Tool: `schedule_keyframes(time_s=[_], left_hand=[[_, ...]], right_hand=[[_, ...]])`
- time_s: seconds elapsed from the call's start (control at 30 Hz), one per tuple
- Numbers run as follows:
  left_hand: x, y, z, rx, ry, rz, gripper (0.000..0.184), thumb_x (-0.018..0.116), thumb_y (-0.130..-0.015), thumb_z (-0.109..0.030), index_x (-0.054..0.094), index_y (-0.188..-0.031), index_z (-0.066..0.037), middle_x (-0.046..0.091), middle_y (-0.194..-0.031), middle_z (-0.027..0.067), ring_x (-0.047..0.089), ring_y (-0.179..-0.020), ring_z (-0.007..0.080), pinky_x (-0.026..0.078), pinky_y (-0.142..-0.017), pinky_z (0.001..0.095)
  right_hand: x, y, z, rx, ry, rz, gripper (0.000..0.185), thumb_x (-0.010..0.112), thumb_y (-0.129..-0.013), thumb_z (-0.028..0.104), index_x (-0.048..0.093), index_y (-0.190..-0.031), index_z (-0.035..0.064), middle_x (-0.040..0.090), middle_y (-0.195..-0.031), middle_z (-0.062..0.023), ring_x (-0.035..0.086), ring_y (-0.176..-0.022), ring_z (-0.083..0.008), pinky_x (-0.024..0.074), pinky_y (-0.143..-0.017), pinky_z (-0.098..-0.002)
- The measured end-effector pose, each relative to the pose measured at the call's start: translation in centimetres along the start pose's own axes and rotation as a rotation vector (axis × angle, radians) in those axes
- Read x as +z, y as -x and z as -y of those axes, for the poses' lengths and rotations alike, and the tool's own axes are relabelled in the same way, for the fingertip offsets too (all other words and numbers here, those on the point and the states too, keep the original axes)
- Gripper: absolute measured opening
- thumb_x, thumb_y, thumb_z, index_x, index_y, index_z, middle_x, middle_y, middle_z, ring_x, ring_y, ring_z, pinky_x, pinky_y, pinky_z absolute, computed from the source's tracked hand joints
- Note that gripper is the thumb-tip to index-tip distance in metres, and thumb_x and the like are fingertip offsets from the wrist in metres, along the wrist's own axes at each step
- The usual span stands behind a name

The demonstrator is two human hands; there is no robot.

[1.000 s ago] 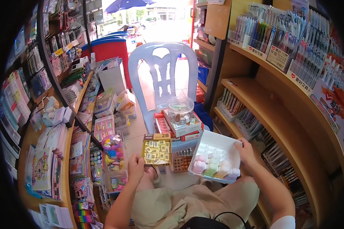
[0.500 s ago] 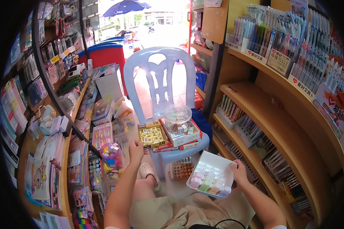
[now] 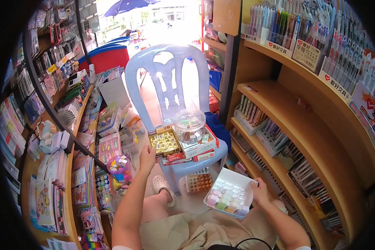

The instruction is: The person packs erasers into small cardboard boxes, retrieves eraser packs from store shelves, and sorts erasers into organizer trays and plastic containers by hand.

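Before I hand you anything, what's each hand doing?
Left hand: fingers curled, at the edge of the yellow box; grip unclear.
Right hand: closed on the rim of the white tray.

Chair (image 3: 188, 167): smooth, glossy plastic
Jar (image 3: 189, 121): clear, shiny plastic
Right shelf (image 3: 275, 98): smooth wood
Shorts (image 3: 171, 233): matt, creased cloth
Far left bin (image 3: 108, 56): plastic

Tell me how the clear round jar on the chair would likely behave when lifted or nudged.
The jar looks like see-through plastic, so it is probably stiff and fairly light. Its smooth, curved sides may slip in the fingers. Raised on boxes, it could slide or tip if nudged.
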State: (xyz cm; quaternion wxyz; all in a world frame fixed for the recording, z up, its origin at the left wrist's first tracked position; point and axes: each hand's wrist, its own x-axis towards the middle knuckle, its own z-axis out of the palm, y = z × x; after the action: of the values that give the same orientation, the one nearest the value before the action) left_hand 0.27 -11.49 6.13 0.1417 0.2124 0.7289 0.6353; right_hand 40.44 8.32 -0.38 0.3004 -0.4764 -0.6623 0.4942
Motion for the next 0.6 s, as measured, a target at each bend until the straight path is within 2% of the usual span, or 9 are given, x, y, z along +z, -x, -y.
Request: schedule_keyframes(time_s=[0.17, 0.27, 0.37, 0.47, 0.6], left_hand=[[0.2, -1.1, 0.4, -0.002, -0.063, 0.045, 0.018, 0.048, -0.088, -0.017, 0.038, -0.077, -0.008, 0.05, -0.068, 0.0055, 0.057, -0.052, 0.0139, 0.051, -0.041, 0.0271], [0.5, -1.1, 0.4, -0.007, -0.05, 0.024, 0.02, 0.049, -0.088, -0.02, 0.041, -0.079, -0.004, 0.052, -0.067, 0.006, 0.056, -0.051, 0.0129, 0.048, -0.042, 0.025], [0.4, -0.9, 0.7, -0.001, -0.002, 0.021, 0.027, 0.051, -0.089, -0.028, 0.043, -0.082, -0.003, 0.054, -0.07, 0.0081, 0.058, -0.053, 0.0135, 0.049, -0.042, 0.0251], [0.6, -0.7, 1.1, -0.107, 0.2, -0.026, 0.035, 0.048, -0.089, -0.038, 0.042, -0.092, -0.003, 0.057, -0.077, 0.0104, 0.062, -0.058, 0.0179, 0.051, -0.046, 0.0261], [0.6, 0.0, 1.5, -0.228, 0.464, -0.035, 0.046, 0.043, -0.089, -0.047, 0.036, -0.103, -0.005, 0.057, -0.092, 0.0134, 0.064, -0.069, 0.0255, 0.053, -0.055, 0.0321]], right_hand=[[0.2, 0.5, 0.5, -0.017, 0.014, -0.019, 0.009, 0.057, -0.083, 0.011, 0.055, -0.088, 0.0032, 0.056, -0.076, -0.0064, 0.051, -0.071, -0.0155, 0.042, -0.066, -0.0296], [0.1, 0.9, 1.1, -0.023, -0.01, -0.009, 0.007, 0.055, -0.086, 0.01, 0.052, -0.086, 0.0042, 0.053, -0.073, -0.0017, 0.047, -0.068, -0.0099, 0.0409, -0.061, -0.0256], [-0.2, 1.1, 1.3, -0.038, -0.003, -0.038, 0.007, 0.055, -0.086, 0.01, 0.052, -0.086, 0.0042, 0.053, -0.073, -0.0016, 0.047, -0.068, -0.0098, 0.0408, -0.062, -0.0255], [-1.1, 1.4, 2.1, -0.035, 0.005, -0.023, 0.008, 0.055, -0.086, 0.011, 0.052, -0.087, 0.004, 0.053, -0.073, -0.0015, 0.047, -0.068, -0.0098, 0.0406, -0.062, -0.0255], [-2.3, 0.7, 4.3, -0.027, 0.005, -0.026, 0.009, 0.054, -0.087, 0.013, 0.052, -0.089, 0.0044, 0.053, -0.074, -0.0014, 0.047, -0.069, -0.0101, 0.0408, -0.062, -0.0261]])
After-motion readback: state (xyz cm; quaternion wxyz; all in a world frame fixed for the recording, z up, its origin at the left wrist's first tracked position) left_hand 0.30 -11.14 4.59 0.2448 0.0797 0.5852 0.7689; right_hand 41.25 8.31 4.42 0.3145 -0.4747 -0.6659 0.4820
